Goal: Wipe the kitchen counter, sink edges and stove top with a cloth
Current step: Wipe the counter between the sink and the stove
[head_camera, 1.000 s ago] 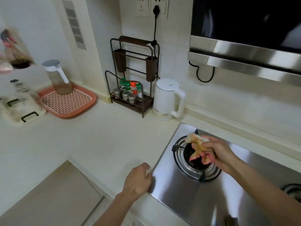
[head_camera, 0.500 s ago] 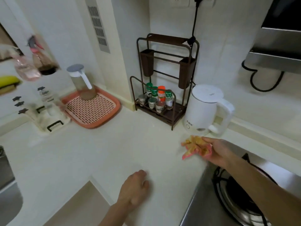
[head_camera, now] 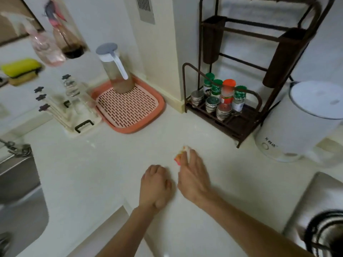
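Note:
My right hand (head_camera: 193,175) presses a small orange-pink cloth (head_camera: 179,155) flat onto the cream kitchen counter (head_camera: 96,164); only a corner of the cloth shows past my fingers. My left hand (head_camera: 155,186) rests beside it on the counter, fingers curled, holding nothing. The steel sink (head_camera: 16,197) lies at the far left. The steel stove top (head_camera: 304,208) with its black burner ring (head_camera: 326,232) is at the lower right corner.
A brown spice rack (head_camera: 241,112) with several jars stands at the back. A white kettle (head_camera: 304,123) sits to its right. A pink draining tray (head_camera: 130,110) with a clear jug (head_camera: 115,67) and a glass holder (head_camera: 74,108) stand back left.
My right hand carried the cloth from the burner leftward over the counter and set it down. The view swung left, so the sink appeared. My left hand stayed on the counter.

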